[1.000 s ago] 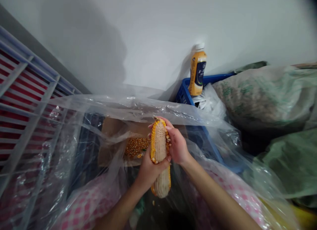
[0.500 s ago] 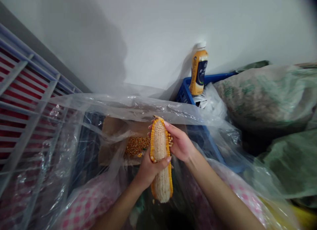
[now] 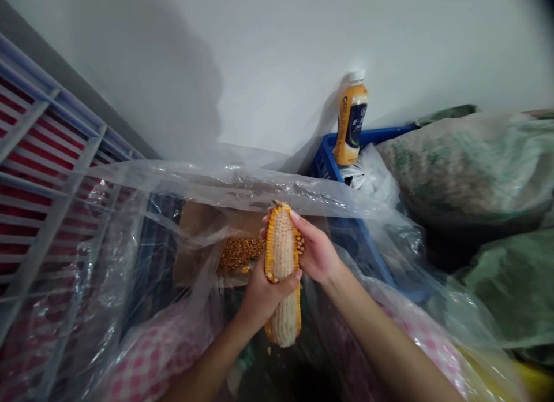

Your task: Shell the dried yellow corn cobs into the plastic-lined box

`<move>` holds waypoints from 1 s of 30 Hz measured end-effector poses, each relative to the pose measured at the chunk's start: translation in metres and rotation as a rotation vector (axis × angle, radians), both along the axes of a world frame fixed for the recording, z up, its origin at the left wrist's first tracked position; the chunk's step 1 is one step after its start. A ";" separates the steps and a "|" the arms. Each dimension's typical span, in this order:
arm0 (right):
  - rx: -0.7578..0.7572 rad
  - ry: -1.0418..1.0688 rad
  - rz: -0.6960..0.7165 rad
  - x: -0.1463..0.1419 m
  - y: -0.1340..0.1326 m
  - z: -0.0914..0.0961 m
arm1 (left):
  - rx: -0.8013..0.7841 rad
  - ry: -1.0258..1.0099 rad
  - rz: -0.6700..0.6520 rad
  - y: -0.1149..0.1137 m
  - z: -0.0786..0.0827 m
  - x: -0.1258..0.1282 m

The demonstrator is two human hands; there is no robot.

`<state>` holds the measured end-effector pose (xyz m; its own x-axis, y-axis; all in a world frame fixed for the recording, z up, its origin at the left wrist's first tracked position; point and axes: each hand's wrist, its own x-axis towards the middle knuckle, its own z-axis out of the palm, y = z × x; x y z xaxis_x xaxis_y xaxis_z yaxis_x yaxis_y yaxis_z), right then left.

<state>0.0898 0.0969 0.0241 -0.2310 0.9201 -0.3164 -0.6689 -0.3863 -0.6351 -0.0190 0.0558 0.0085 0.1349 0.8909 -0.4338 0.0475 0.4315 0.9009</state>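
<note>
Both my hands hold an ear of corn (image 3: 283,249) in the middle of the head view, its stalk end pointing away from me. Bare whitish cob faces up, and rows of yellow kernels run along both sides. My left hand (image 3: 262,289) wraps round the lower middle, its thumb lying across the bare cob. At the upper right side my right hand (image 3: 318,252) grips the ear, thumb near the tip; loose kernels show beside its palm. Behind the ear, a heap of corn kernels (image 3: 240,253) lies in a cardboard box (image 3: 201,217).
Clear plastic sheeting (image 3: 242,182) drapes around the box and over my lap. A blue basket (image 3: 331,165) with a yellow drink bottle (image 3: 351,125) stands at the right by the wall. Full sacks (image 3: 471,165) lie farther right. A lilac plastic rack (image 3: 52,107) rises at the left.
Both hands keep their hold on the ear of corn. The ear's lower end has risen slightly in view, and the ear has shifted a little to the right.
</note>
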 end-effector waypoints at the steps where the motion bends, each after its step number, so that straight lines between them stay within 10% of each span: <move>1: 0.003 -0.011 -0.010 -0.002 0.001 -0.001 | 0.014 0.023 0.004 0.001 0.000 0.001; 13: 0.132 -1.030 0.065 -0.011 -0.004 -0.013 | 0.173 0.359 0.063 0.008 -0.018 -0.006; 20: 0.133 -0.780 -0.006 -0.006 0.001 -0.013 | 0.183 0.131 -0.154 0.017 -0.001 -0.019; 30: 0.067 -0.619 0.011 -0.007 -0.002 -0.016 | -0.230 -0.036 -0.044 0.022 0.002 -0.023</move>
<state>0.0827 0.0954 0.0081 -0.0333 0.9411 -0.3364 -0.1653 -0.3372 -0.9268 -0.0420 0.0776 0.0103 0.1904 0.7623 -0.6185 0.0402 0.6235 0.7808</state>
